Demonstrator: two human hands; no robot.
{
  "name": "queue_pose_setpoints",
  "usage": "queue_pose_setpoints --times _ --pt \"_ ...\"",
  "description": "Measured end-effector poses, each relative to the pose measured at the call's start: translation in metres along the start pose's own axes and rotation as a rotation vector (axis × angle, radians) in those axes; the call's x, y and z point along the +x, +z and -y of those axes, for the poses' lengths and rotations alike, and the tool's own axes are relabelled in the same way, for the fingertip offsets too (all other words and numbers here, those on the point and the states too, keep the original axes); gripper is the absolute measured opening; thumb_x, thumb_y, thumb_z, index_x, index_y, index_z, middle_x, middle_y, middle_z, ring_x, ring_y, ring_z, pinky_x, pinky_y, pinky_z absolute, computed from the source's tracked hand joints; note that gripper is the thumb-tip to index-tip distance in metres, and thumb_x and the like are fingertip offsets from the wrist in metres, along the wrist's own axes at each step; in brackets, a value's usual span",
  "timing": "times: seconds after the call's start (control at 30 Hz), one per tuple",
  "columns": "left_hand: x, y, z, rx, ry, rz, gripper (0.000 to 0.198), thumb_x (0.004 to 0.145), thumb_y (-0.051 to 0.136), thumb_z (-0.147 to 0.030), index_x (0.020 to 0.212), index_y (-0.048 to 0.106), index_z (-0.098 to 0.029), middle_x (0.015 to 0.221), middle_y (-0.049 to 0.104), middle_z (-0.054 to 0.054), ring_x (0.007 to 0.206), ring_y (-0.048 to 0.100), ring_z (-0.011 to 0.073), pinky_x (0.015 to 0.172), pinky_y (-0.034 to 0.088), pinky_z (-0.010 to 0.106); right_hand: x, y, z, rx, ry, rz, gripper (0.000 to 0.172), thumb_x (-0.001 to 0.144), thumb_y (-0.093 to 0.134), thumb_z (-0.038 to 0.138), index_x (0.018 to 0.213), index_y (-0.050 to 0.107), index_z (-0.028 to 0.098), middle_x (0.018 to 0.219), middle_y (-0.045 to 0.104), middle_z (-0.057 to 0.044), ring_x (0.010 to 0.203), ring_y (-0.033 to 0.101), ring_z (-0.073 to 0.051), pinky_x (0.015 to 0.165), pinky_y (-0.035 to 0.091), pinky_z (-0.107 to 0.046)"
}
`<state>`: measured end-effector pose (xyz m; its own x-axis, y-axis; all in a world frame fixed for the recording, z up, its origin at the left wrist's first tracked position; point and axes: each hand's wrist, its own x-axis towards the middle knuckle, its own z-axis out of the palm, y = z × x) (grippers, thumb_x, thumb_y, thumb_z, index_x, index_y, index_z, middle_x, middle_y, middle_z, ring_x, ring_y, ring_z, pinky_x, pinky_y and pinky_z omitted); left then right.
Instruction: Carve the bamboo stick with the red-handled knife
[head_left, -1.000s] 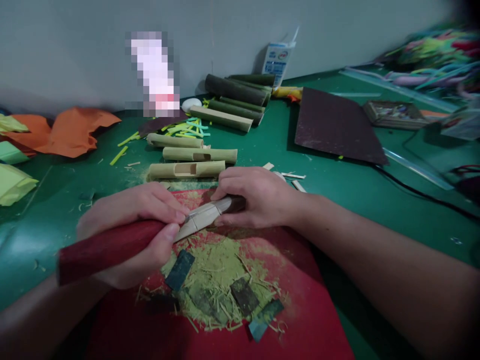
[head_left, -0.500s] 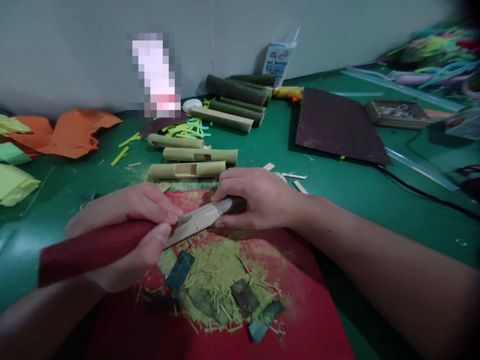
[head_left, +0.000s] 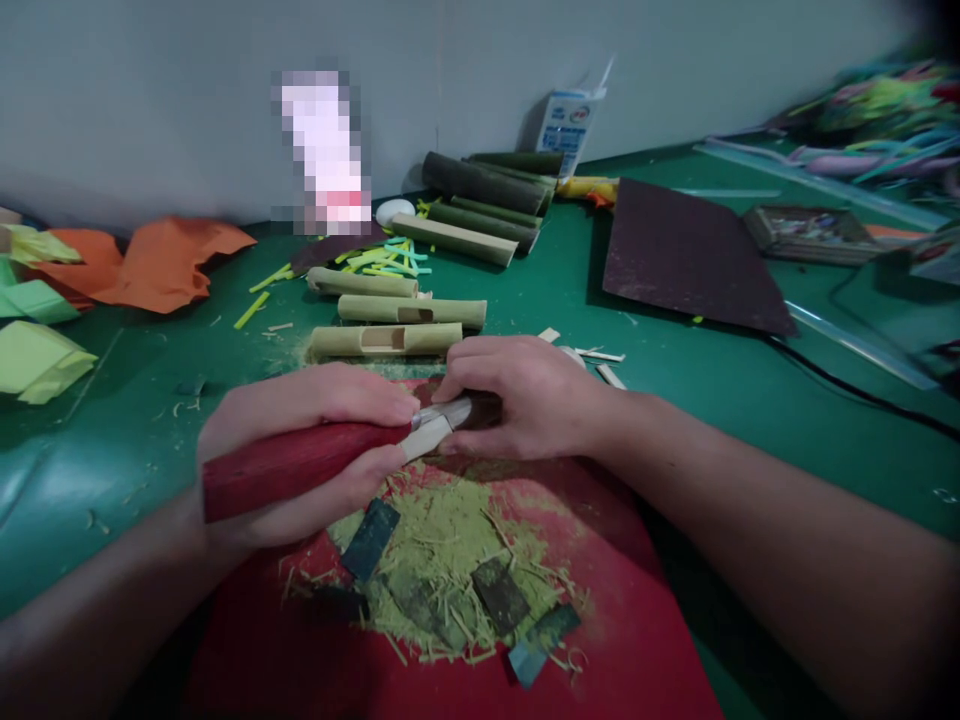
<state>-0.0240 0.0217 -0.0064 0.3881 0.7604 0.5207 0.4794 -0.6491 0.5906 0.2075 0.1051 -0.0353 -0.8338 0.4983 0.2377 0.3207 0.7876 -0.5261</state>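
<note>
My left hand is closed around the red wooden handle of a tool. A short bit of grey metal shows ahead of the handle; most of the blade is hidden, so its kind is unclear. My right hand grips a pale bamboo piece with thumb and fingers, its far end covered by the palm. The tool's tip lies along the bamboo, close to my right fingers. Below both hands, a red board carries green-yellow bamboo dust and shavings and several dark flat scraps.
Beyond the board lie bamboo tubes, one with a cut window. Further back are dark green bamboo lengths, a drink carton and a dark sheet. Orange paper is at left, a black cable at right.
My left hand has slid right with the red-handled tool, closer to my right hand. Less of the bamboo piece shows between them. My right hand keeps its grip. The whole view has shifted slightly.
</note>
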Motion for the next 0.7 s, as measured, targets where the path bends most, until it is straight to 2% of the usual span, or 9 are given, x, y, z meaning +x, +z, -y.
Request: queue_pose_setpoints --times 0.2,0.53,0.7 --pt "0.0023 0.0006 -0.0031 0.048 -0.057 0.069 0.019 0.084 0.069 -0.022 0.102 0.073 -0.028 0.105 0.078 -0.001 0.097 0.074 0.0199 0.088 0.062 0.030 0.0005 0.0015 -0.0014 -0.010 -0.007 -0.012 0.022 0.077 0.073 0.035 0.092 0.070 0.019 0.083 0.063 0.000 0.077 0.056 -0.014 0.066 0.033 -0.026" --pt "0.0007 0.0000 -0.0013 0.078 -0.028 0.054 0.018 0.083 0.071 -0.023 0.101 0.073 -0.027 0.102 0.078 -0.001 0.094 0.074 0.0192 0.088 0.062 0.029 0.0012 0.0013 -0.0010 -0.008 -0.006 -0.016 0.024 0.077 0.073 0.036 0.092 0.072 0.017 0.084 0.064 -0.001 0.077 0.057 -0.015 0.065 0.034 -0.026" --pt "0.0013 -0.0004 -0.0026 0.077 -0.057 0.049 0.020 0.083 0.071 -0.021 0.102 0.073 -0.027 0.105 0.078 0.000 0.096 0.074 0.0190 0.087 0.062 0.028 0.0005 0.0009 -0.0012 -0.006 0.000 -0.007 0.024 0.076 0.075 0.035 0.093 0.072 0.018 0.084 0.063 -0.001 0.077 0.057 -0.015 0.065 0.034 -0.027"
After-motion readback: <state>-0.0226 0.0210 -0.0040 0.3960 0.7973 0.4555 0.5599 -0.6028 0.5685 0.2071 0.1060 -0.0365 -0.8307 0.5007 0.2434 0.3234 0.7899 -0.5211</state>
